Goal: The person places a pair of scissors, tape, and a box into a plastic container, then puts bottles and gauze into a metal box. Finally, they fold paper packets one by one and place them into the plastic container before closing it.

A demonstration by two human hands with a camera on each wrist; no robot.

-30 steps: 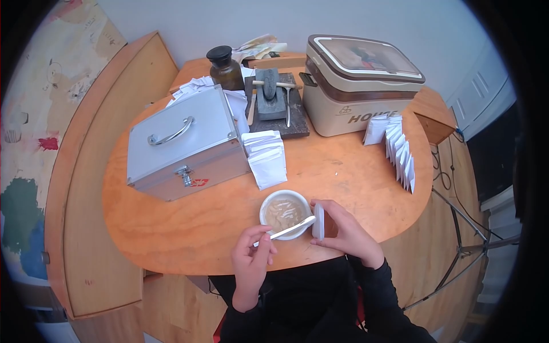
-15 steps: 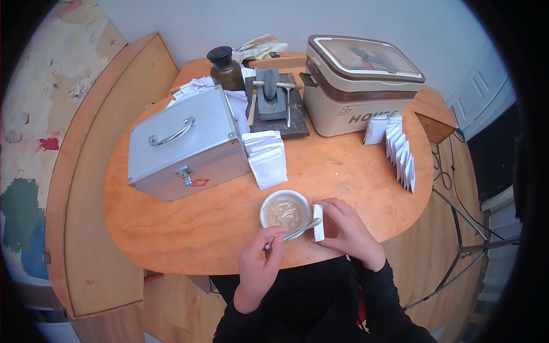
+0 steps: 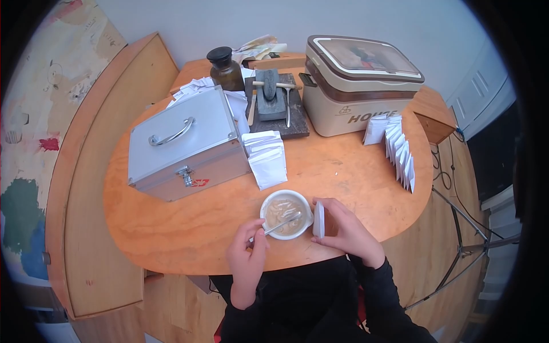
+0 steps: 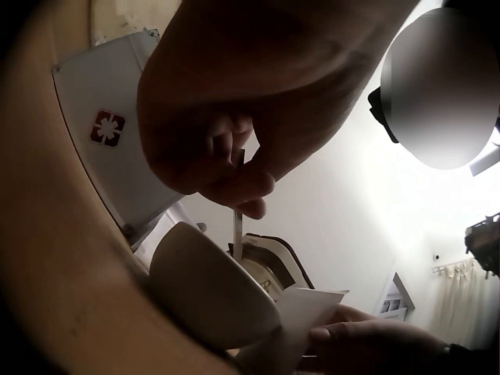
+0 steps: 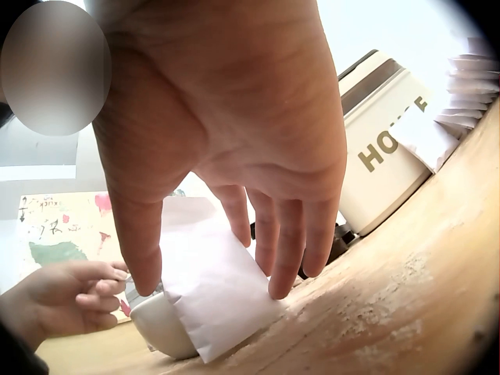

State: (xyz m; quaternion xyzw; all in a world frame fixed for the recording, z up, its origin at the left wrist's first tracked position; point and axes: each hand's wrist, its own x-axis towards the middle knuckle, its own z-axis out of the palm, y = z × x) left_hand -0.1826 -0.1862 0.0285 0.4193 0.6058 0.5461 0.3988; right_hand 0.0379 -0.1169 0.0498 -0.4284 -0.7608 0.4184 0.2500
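My left hand (image 3: 248, 251) pinches the handle of a slim metal spoon (image 3: 281, 223), whose far end reaches into a white bowl (image 3: 263, 220). Pale brownish, lumpy-looking contents (image 3: 280, 208) cover the bowl's inside. Just right of the bowl, my right hand (image 3: 350, 233) holds a small white paper packet (image 3: 319, 220) upright between thumb and fingers. In the right wrist view the packet (image 5: 219, 285) stands close against the bowl (image 5: 166, 328), its lower edge near the tabletop. The left wrist view shows the spoon's handle (image 4: 238, 223) hanging down from the fingertips behind the bowl's rim.
A silver case (image 3: 189, 148) stands at the left, with a pile of white packets (image 3: 266, 160) beside it. A brown jar (image 3: 226, 71), a dark stone slab (image 3: 297, 123) with tools and a beige box (image 3: 337, 108) line the back. More packets (image 3: 400, 151) stand in a row at right.
The spoon went from the packet's opening back to the bowl as my left hand moved left. My right hand stays in place; the packet's opening, wider half a second ago, looks narrower now.
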